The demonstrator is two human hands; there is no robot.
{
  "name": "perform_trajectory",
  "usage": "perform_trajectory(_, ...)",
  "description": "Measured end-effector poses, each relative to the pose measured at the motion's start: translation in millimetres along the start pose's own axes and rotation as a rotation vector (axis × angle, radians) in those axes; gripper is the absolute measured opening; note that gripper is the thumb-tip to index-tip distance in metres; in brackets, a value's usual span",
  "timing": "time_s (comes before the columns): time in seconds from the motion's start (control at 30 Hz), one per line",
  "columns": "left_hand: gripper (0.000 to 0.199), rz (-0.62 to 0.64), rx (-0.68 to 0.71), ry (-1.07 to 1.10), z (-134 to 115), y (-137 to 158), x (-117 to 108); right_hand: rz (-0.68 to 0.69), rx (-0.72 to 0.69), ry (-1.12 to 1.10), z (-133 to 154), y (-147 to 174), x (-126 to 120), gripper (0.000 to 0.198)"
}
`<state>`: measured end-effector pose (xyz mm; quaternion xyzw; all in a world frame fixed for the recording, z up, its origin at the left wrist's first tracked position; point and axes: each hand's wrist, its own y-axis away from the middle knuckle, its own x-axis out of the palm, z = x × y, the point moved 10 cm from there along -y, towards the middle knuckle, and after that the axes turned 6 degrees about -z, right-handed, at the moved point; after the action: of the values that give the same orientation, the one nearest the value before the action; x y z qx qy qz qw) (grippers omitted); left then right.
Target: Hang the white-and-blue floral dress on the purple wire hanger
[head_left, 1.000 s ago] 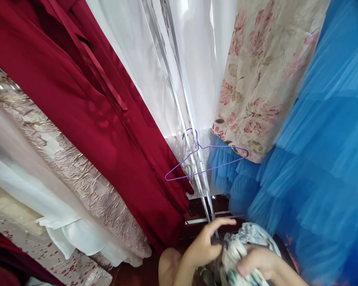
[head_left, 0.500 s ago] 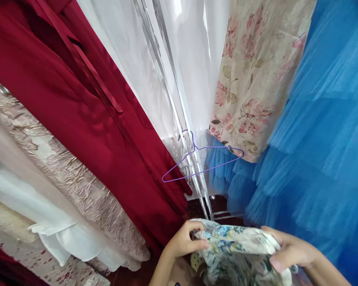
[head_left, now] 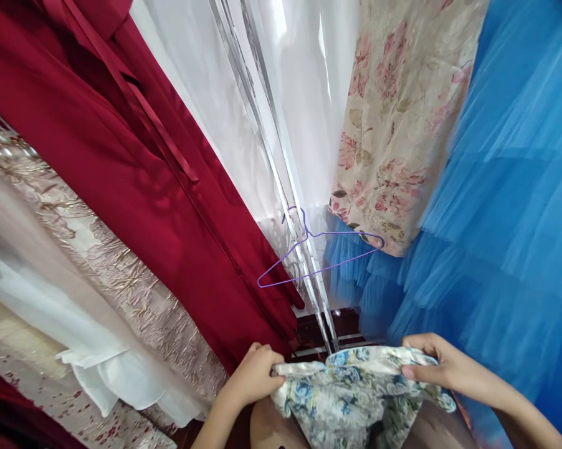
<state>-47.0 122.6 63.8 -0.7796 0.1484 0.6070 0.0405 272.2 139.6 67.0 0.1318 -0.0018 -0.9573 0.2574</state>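
A white garment with a blue and green floral print (head_left: 341,393) is stretched between my two hands, low in the head view. My left hand (head_left: 257,376) pinches the left end of its top edge. At the right end, my right hand (head_left: 430,362) grips the same edge between thumb and fingers. Below the hands the cloth falls in folds over bare legs, and its lower part runs out of the picture. Beyond the garment a purple wire hanger (head_left: 323,271) hangs at the metal rack posts, with no clothing on it.
Metal posts (head_left: 281,149) of a rack run down the middle. A long red dress (head_left: 169,187) and a beige textured garment (head_left: 122,262) hang at left. White cloth (head_left: 309,112), a pink-flowered garment (head_left: 384,137) and a tiered blue tulle skirt (head_left: 505,218) hang behind and at right.
My hands have moved apart, the left one outward to the left. The garment's bunched top edge is now spread wider and flatter between them. The hanger hangs as before.
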Motion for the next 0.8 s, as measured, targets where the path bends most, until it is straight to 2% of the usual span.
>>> perform_trajectory(0.2, 0.028, -0.218, -0.104, -0.218, 44, -15, -68, -0.080, -0.100, 0.106, 19, -24, 10, 0.023)
perform_trajectory(0.4, 0.036, -0.466, -0.144, -0.248, 76, -36, -138, -0.276, -0.227, 0.127, 48, -77, -13, 0.072)
perform_trajectory(0.47, 0.040, -0.561, -0.178, -0.227, 84, -37, -162, -0.319, -0.256, 0.065, 54, -96, -27, 0.079)
perform_trajectory(0.53, 0.041, -0.603, -0.154, -0.126, 85, -37, -175, -0.366, -0.283, 0.021, 59, -111, -41, 0.079)
perform_trajectory(0.6, 0.042, -0.577, -0.079, 0.057, 76, -37, -171, -0.386, -0.304, 0.022, 65, -119, -49, 0.070)
perform_trajectory(0.67, 0.039, -0.490, -0.011, 0.278, 60, -37, -150, -0.327, -0.307, 0.014, 69, -121, -43, 0.062)
perform_trajectory(0.73, 0.032, -0.357, 0.029, 0.479, 36, -38, -111, -0.202, -0.287, -0.023, 71, -118, -23, 0.054)
perform_trajectory(0.8, 0.028, -0.237, 0.043, 0.666, 7, -41, -63, -0.089, -0.261, -0.058, 73, -113, 2, 0.044)
